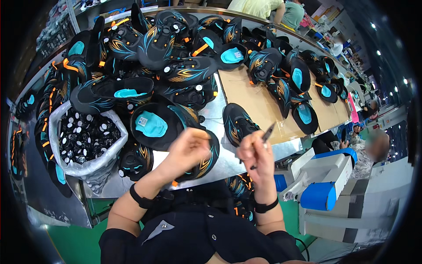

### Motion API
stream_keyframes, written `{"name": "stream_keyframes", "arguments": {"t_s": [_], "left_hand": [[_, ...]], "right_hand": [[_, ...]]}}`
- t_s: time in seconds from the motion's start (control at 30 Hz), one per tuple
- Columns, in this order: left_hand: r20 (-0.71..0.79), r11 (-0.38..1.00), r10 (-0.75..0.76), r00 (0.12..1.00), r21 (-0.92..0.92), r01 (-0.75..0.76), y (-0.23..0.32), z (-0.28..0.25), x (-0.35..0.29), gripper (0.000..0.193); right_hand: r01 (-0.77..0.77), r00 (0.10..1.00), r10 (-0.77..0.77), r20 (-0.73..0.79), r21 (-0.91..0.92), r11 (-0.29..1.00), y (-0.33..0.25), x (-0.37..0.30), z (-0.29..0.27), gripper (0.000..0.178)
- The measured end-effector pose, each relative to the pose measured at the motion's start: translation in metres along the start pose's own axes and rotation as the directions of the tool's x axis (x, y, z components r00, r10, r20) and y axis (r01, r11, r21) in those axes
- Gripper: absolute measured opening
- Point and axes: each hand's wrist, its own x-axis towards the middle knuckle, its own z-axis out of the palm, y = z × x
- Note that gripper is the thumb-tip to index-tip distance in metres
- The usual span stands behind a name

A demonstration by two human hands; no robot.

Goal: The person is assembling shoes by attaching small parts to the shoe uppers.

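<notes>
My right hand [257, 154], fingers closed, grips a slim dark pointed tool [269, 132] whose tip points up; its exact kind does not show. Curled in front of my chest, my left hand [191, 147] is a little blurred; whether its fingers hold something small is hidden. Behind that hand lies a black shoe with a teal insole [151, 124], and another patterned shoe [210, 156] is partly covered by it. Just beyond my right hand rests a black shoe with orange and blue lines [237, 123]. Both hands are apart from each other.
Many similar shoes [158, 44] are heaped along the far side of the metal table [222, 169]. At left a plastic-lined bag [118, 149] holds small black dial parts. Cardboard [237, 88] covers the table's right. A white and blue machine [321, 185] stands at right, near other people.
</notes>
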Motion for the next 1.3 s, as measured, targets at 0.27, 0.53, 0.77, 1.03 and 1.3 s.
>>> {"name": "stream_keyframes", "arguments": {"t_s": [0.27, 0.53, 0.77, 1.03, 1.3], "left_hand": [[-0.164, 0.973, 0.078, 0.983, 0.226, -0.040, 0.000, -0.002, -0.007, 0.014], [0.075, 0.969, -0.236, 0.969, -0.053, 0.240, 0.001, 0.001, -0.001, 0.008], [0.018, 0.942, -0.175, 0.984, 0.292, 0.162, 0.015, 0.001, -0.001, 0.010], [0.020, 0.931, -0.308, 0.951, -0.201, 0.306, -0.009, -0.009, -0.006, 0.013], [-0.082, 0.981, -0.191, 0.978, -0.041, 0.188, -0.013, -0.005, -0.015, 0.008]], "right_hand": [[0.274, 0.958, -0.275, 0.081, -0.537, 0.797, 0.002, -0.008, 0.001, 0.011], [0.161, 0.975, -0.223, -0.007, -0.670, 0.725, 0.008, 0.001, 0.009, 0.005], [0.591, 0.782, -0.143, 0.606, -0.795, -0.135, 0.007, 0.012, 0.028, 0.023], [-0.074, 0.983, 0.141, 0.114, -0.460, 0.885, 0.039, -0.005, 0.014, 0.001], [0.479, 0.874, -0.036, 0.484, -0.872, -0.096, 0.007, -0.009, 0.021, 0.021]]}}
